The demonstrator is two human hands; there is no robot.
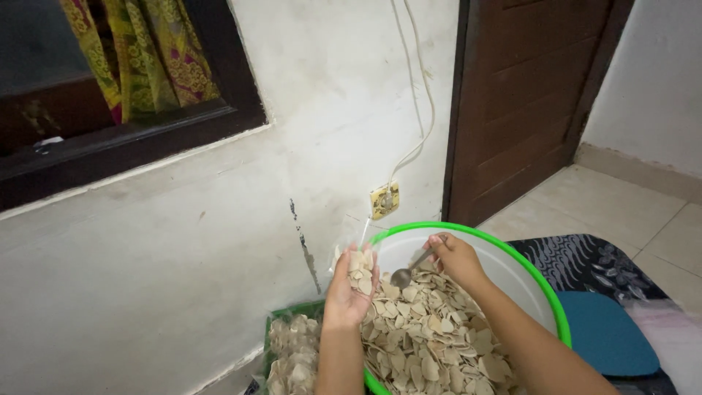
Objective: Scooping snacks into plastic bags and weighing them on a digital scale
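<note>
A small clear plastic bag (358, 267), partly filled with pale, flat chips, sits upright in the left hand (348, 292). The fingers are curled around its lower part and clamped on it, so the mouth stays open and faces the spoon; the bag hangs just above the near rim of the bowl, likely so that anything spilled drops back in. The right hand (455, 256) pinches the handle end of a metal spoon (406, 272), fingers closed on it, with the spoon's head tipped down and resting just beside the bag's opening, over the heap.

Below both hands is a big white bowl with a green rim (512, 252), loaded with the same chips (431, 336), piled highest toward the person. It appears to stand on the floor close to the white wall (183, 256). To the left of the bowl, touching it, lies a heap of already filled bags (292, 358) in a green container.

Farther out: a wall socket (385, 199) with cables running up, a brown door (526, 102), a dark window frame with a patterned curtain (146, 51), and a dark patterned mat (592, 271) on the tiled floor to the right.
</note>
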